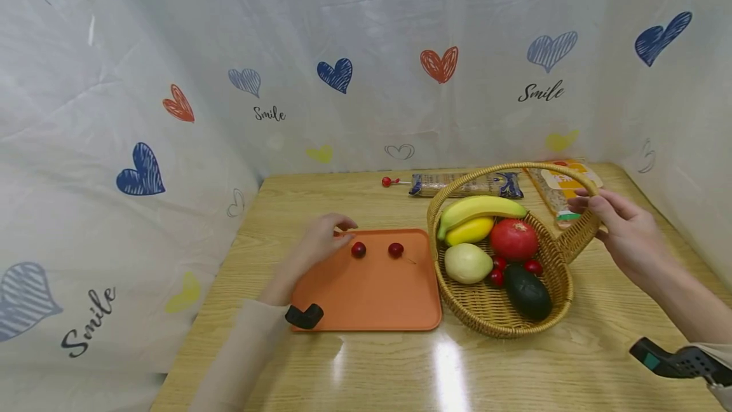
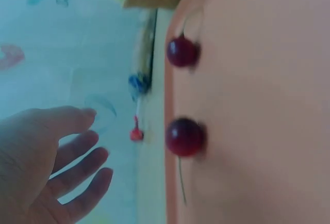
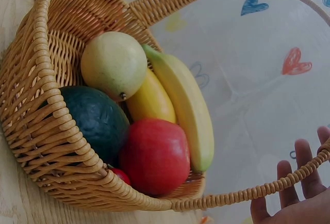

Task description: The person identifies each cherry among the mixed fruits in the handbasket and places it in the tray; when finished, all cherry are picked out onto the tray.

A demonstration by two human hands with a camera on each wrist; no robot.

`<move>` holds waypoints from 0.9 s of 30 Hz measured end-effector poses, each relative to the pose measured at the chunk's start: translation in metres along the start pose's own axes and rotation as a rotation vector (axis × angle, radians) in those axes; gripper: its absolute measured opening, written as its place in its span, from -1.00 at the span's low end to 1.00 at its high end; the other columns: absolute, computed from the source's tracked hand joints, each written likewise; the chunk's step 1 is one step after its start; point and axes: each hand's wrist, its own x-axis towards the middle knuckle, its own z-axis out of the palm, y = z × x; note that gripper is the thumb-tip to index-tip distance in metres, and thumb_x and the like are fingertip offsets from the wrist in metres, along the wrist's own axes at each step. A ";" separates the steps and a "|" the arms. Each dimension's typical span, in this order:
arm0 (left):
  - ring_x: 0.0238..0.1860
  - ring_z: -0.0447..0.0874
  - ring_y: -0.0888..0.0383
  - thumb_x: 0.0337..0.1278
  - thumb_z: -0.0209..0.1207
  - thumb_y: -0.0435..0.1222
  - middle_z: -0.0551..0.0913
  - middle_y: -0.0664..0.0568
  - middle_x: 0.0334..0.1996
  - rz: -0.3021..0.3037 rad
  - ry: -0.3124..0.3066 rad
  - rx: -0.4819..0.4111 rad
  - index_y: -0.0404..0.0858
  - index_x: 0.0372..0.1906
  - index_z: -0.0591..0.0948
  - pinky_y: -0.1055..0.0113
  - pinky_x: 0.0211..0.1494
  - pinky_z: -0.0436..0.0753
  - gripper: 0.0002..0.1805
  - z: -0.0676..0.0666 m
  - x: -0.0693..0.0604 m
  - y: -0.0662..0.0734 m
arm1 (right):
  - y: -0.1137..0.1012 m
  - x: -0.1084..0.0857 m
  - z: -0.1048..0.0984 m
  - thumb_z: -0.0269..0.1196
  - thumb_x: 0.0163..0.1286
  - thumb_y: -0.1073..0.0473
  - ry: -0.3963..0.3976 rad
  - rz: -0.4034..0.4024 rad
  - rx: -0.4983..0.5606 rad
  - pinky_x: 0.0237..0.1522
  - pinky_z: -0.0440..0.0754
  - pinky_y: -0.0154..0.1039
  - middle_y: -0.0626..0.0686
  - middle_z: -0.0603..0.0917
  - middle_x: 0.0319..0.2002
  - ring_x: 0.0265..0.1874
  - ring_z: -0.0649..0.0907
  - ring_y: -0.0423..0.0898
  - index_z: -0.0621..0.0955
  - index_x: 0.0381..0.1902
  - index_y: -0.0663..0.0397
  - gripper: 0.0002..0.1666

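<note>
My left hand (image 1: pixel 323 240) hovers over the far left of an orange tray (image 1: pixel 366 297), thumb and fingers apart and nothing between them. Close to its fingertips lies a dark red cherry (image 1: pixel 358 250); a second stemmed cherry (image 1: pixel 396 250) lies to its right, both on the tray. In the left wrist view the hand (image 2: pixel 56 167) is clear of both cherries. My right hand (image 1: pixel 629 231) holds the handle of a wicker basket (image 1: pixel 486 320) loosely, thumb and fingers on either side. Inside are a banana (image 1: pixel 486 205), pomegranate (image 1: pixel 513 239), avocado (image 1: pixel 527 292), pale round fruit (image 1: pixel 467 263) and several cherries.
A yellow fruit (image 1: pixel 470 231) lies under the banana. Behind the basket are a long blue-ended packet (image 1: pixel 423 184), a small red item (image 1: pixel 386 181) with a pale stick, and a flat orange-and-white packet (image 1: pixel 549 189). A heart-printed curtain (image 1: pixel 366 126) borders the wooden table (image 1: pixel 389 367).
</note>
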 end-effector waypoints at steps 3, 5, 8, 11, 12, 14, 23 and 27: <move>-0.13 0.58 0.03 0.17 0.23 -0.35 0.64 -0.10 -0.17 0.109 -0.044 -0.018 -0.32 -0.10 0.64 0.17 -0.09 0.60 -0.79 0.004 0.002 0.019 | 0.000 0.000 -0.001 0.02 0.47 0.15 0.007 0.003 -0.022 -0.20 0.47 -0.52 -0.13 0.68 -0.15 -0.09 0.58 -0.35 0.56 0.02 0.04 -0.73; -0.15 0.59 0.03 0.17 0.23 -0.35 0.64 -0.11 -0.17 0.186 -0.054 -0.005 -0.31 -0.11 0.64 0.15 -0.10 0.60 -0.80 0.007 0.002 0.031 | 0.000 0.000 -0.001 0.02 0.47 0.15 0.003 0.003 -0.017 -0.21 0.47 -0.52 -0.13 0.68 -0.14 -0.09 0.58 -0.35 0.56 0.03 0.05 -0.72; -0.15 0.60 0.04 0.17 0.23 -0.35 0.65 -0.10 -0.16 0.261 -0.068 -0.003 -0.31 -0.10 0.64 0.16 -0.12 0.60 -0.79 0.011 0.003 0.046 | 0.001 -0.001 -0.001 0.03 0.47 0.14 0.007 0.000 -0.020 -0.20 0.48 -0.52 -0.13 0.68 -0.14 -0.09 0.58 -0.34 0.56 0.04 0.05 -0.72; -0.17 0.61 0.05 0.17 0.23 -0.34 0.66 -0.05 -0.20 0.300 -0.096 -0.021 -0.30 -0.12 0.65 0.18 -0.15 0.60 -0.81 0.015 0.004 0.060 | 0.001 -0.001 -0.001 0.04 0.46 0.12 0.017 0.002 -0.036 -0.21 0.47 -0.52 -0.15 0.68 -0.14 -0.08 0.57 -0.35 0.56 0.04 0.07 -0.71; -0.18 0.61 0.08 0.17 0.23 -0.34 0.66 -0.03 -0.22 0.308 -0.111 -0.026 -0.28 -0.12 0.65 0.20 -0.15 0.60 -0.82 0.017 0.004 0.064 | 0.000 -0.001 -0.001 0.03 0.46 0.11 0.017 0.005 -0.042 -0.21 0.45 -0.52 -0.16 0.67 -0.13 -0.07 0.56 -0.36 0.55 0.04 0.08 -0.70; -0.23 0.60 0.11 0.17 0.23 -0.34 0.66 0.01 -0.26 0.333 -0.138 -0.031 -0.26 -0.13 0.65 0.22 -0.18 0.60 -0.83 0.022 0.005 0.072 | 0.000 -0.001 -0.001 0.03 0.46 0.10 0.018 0.010 -0.055 -0.22 0.43 -0.51 -0.18 0.66 -0.11 -0.05 0.55 -0.37 0.54 0.05 0.10 -0.68; -0.17 0.58 0.15 0.22 0.19 -0.29 0.64 0.01 -0.15 0.435 -0.247 -0.060 -0.25 -0.05 0.63 0.38 -0.13 0.55 -0.77 0.037 0.005 0.112 | 0.001 -0.001 0.000 0.01 0.47 0.17 -0.017 -0.003 0.022 -0.21 0.46 -0.50 -0.13 0.67 -0.12 -0.08 0.58 -0.34 0.56 0.02 0.08 -0.73; -0.19 0.57 0.21 0.22 0.19 -0.27 0.62 0.08 -0.12 0.449 -0.270 -0.047 -0.22 -0.01 0.62 0.47 -0.16 0.53 -0.74 0.044 0.009 0.124 | 0.002 -0.001 0.000 0.01 0.47 0.16 -0.015 -0.006 0.021 -0.21 0.45 -0.49 -0.13 0.68 -0.12 -0.08 0.59 -0.34 0.56 0.02 0.08 -0.73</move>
